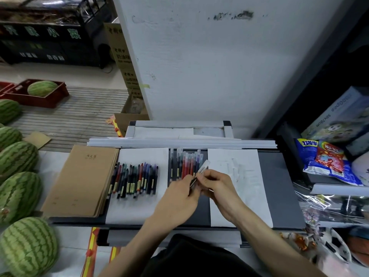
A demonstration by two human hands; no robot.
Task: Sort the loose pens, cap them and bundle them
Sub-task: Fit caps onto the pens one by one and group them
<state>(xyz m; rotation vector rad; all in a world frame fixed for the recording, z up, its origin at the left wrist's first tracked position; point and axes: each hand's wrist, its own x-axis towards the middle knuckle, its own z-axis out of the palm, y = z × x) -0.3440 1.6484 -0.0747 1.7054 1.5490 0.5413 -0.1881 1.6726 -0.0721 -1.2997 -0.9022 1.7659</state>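
Several uncapped pens [135,179] lie side by side on a white sheet [139,208] left of centre. A row of capped pens [186,164] with clear caps lies on the dark grey tabletop [279,186] beyond my hands. My left hand [179,198] grips a dark pen [193,181] by its barrel. My right hand [216,185] pinches a clear cap [204,166] that sits at the pen's tip. Whether the cap is fully seated cannot be told.
A stack of brown notebooks [83,178] lies at the table's left end, a second white sheet [239,184] to the right. Watermelons [18,160] line the left side. Snack bags [327,160] and boxed goods crowd the shelves at right. A white wall panel [209,66] stands behind.
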